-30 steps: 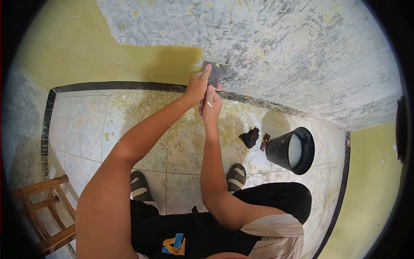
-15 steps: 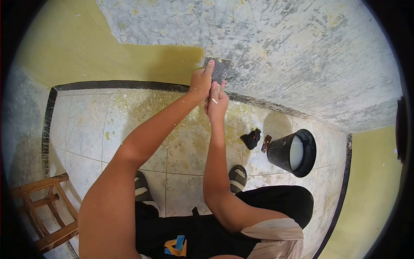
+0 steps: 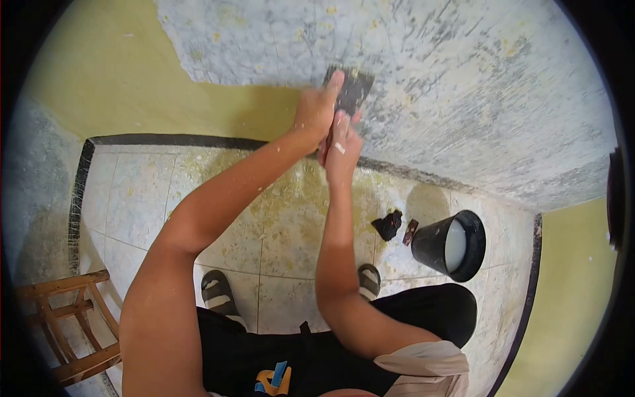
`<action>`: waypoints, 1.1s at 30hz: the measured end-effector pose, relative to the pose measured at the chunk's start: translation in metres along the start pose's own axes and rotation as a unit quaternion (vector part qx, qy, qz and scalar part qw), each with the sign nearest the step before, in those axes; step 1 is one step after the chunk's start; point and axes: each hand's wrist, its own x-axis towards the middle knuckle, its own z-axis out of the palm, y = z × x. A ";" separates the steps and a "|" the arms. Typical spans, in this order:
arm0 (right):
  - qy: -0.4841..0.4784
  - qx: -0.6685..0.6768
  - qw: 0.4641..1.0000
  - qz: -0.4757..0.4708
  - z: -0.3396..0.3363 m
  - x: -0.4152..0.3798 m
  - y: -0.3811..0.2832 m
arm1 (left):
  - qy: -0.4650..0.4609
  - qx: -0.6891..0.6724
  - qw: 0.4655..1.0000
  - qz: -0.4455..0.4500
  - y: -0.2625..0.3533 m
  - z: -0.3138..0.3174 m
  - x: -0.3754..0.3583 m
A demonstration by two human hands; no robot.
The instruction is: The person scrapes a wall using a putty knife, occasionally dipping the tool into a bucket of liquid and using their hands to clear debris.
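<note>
A wide-bladed scraper [image 3: 357,91] is pressed against the wall, its blade on the grey-white stripped area just right of the remaining yellow paint [image 3: 228,106]. My left hand [image 3: 316,114], slightly blurred, is closed around the scraper with the thumb lying along the blade. Just below and to the right, my right hand [image 3: 344,149] wraps the handle, which is mostly hidden by the fingers. White specks and a white smear mark both hands.
On the tiled floor [image 3: 231,245], strewn with paint flakes, stands a black bucket [image 3: 430,248] of cloudy liquid. Beside it lie a small dark reddish block [image 3: 411,231] and a crumpled black item [image 3: 387,225]. A wooden stool [image 3: 63,284] is at lower left.
Both hands and the scraper have moved up and to the right along the wall. The view has tilted slightly, so the floor and bucket appear a little lower.
</note>
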 end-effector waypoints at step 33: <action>-0.049 0.050 0.991 0.116 -0.020 -0.040 0.141 | -0.038 -0.066 0.994 -0.074 -0.139 -0.031 -0.010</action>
